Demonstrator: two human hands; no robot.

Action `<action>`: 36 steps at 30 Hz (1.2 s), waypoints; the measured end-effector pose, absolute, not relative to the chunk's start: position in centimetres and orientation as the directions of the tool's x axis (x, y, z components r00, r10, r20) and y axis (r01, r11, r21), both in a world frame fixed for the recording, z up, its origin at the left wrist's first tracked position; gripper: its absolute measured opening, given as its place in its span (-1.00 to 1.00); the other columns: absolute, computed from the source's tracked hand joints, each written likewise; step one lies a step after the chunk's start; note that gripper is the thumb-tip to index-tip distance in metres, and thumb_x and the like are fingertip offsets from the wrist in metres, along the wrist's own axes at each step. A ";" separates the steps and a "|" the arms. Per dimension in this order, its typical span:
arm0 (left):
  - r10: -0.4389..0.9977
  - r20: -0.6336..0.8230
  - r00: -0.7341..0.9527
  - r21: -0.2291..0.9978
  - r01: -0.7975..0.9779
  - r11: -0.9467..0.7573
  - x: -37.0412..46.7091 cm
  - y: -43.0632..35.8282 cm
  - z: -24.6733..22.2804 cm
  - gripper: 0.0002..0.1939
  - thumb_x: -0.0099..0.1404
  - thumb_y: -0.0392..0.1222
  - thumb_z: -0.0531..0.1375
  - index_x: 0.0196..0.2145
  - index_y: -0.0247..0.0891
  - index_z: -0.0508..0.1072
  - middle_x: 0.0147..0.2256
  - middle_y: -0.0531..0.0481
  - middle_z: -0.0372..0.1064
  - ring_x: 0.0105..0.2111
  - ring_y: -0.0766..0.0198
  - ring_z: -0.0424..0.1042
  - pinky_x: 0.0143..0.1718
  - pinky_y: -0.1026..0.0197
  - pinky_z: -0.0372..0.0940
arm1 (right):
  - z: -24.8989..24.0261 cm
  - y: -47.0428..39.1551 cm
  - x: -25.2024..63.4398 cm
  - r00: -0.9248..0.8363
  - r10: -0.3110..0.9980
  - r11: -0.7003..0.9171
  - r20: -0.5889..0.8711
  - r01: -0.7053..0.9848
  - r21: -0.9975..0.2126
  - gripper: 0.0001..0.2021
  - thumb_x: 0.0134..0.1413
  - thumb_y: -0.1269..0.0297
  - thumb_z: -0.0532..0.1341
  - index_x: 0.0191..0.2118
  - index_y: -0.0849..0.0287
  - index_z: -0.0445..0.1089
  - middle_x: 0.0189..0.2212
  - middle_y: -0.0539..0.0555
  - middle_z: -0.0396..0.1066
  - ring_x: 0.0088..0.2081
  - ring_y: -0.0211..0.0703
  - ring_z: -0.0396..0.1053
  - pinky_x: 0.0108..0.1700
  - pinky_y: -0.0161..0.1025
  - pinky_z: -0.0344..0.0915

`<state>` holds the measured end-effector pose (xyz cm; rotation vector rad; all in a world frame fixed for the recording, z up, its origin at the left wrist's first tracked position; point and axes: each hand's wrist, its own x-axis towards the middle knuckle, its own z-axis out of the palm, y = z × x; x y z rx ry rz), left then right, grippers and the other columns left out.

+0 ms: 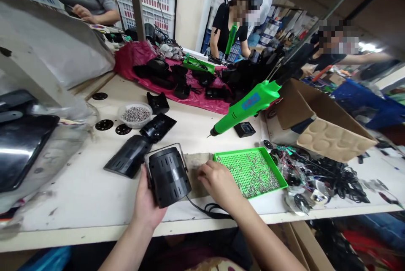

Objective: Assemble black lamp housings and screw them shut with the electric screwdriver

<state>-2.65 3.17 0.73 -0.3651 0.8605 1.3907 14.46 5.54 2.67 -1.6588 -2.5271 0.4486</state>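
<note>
A black slotted cylindrical housing (169, 176) with a metal bracket and a cable rests in my left hand (147, 203), whose fingers wrap its left side and underside. My right hand (218, 182) is just right of the housing, over a grey-brown pad (194, 165), its fingers curled together; whatever they hold, if anything, is too small to make out. Beside that hand lies a green tray (249, 172) of small screws. A green electric screwdriver (248, 106) hangs above the tray, tip pointing down-left. Two curved black shells (129, 155) lie behind the housing.
A bowl of small metal parts (136, 114) and black discs (104, 125) are at the left. Pink sheeting (126, 58) with black parts lies behind. Cables and wired parts (335, 178) and an open cardboard box (335, 136) stand right. Other people work across the table.
</note>
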 end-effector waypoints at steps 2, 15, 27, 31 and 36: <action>0.714 -0.700 -0.027 0.227 -0.956 0.186 -2.8 3.1 0.6 -0.57 0.34 0.15 0.04 -0.25 -0.17 0.58 -0.31 0.00 0.59 -0.31 0.16 0.55 -0.04 0.07 0.38 | 2.3 5.7 13.8 -0.373 0.923 0.339 -0.094 0.904 -0.260 -0.90 0.12 0.49 0.17 -0.31 0.20 0.42 -0.31 0.17 0.45 -0.23 0.02 0.41 -0.13 -0.10 0.25; 0.759 -0.645 -0.094 0.329 -0.930 0.165 -2.3 2.9 0.0 -0.60 0.32 0.13 0.08 -0.29 -0.17 0.59 -0.31 -0.01 0.58 -0.24 0.13 0.54 -0.04 0.06 0.38 | 3.8 4.8 13.8 -0.415 0.910 0.307 0.018 0.644 -0.701 -0.95 0.20 0.41 0.12 -0.26 0.15 0.29 -0.35 0.00 0.42 -0.31 -0.24 0.40 -0.24 -0.32 0.30; 0.765 -0.643 -0.044 0.429 -0.848 0.312 -1.9 2.6 -0.2 -0.45 0.39 0.13 -0.06 -0.18 -0.32 0.56 -0.27 -0.18 0.57 -0.11 0.04 0.51 -0.03 -0.02 0.37 | 5.5 5.4 14.7 -0.587 0.794 0.230 -0.160 0.533 -0.814 -0.87 0.13 0.49 0.14 -0.27 0.10 0.26 -0.39 -0.07 0.32 -0.36 -0.26 0.28 -0.30 -0.32 0.15; 0.764 -0.646 -0.012 0.419 -0.841 0.341 -1.9 2.4 -0.2 -0.43 0.39 0.14 -0.06 -0.13 -0.38 0.54 -0.27 -0.20 0.57 -0.10 0.02 0.50 -0.01 -0.03 0.36 | 4.6 6.0 15.1 -0.613 0.759 0.063 -0.217 0.402 -0.914 -0.92 0.13 0.43 0.14 -0.28 0.12 0.25 -0.43 -0.07 0.28 -0.39 -0.27 0.26 -0.31 -0.31 0.16; 0.752 -0.659 0.017 0.361 -0.870 0.337 -2.2 2.5 0.1 -0.45 0.39 0.13 -0.06 -0.22 -0.36 0.57 -0.29 -0.19 0.58 -0.11 0.01 0.51 0.00 -0.04 0.34 | 2.7 5.9 14.9 -0.597 0.772 -0.035 -0.218 0.303 -0.952 -0.88 0.16 0.25 0.17 -0.27 0.12 0.20 -0.48 -0.10 0.23 -0.44 -0.29 0.24 -0.35 -0.32 0.18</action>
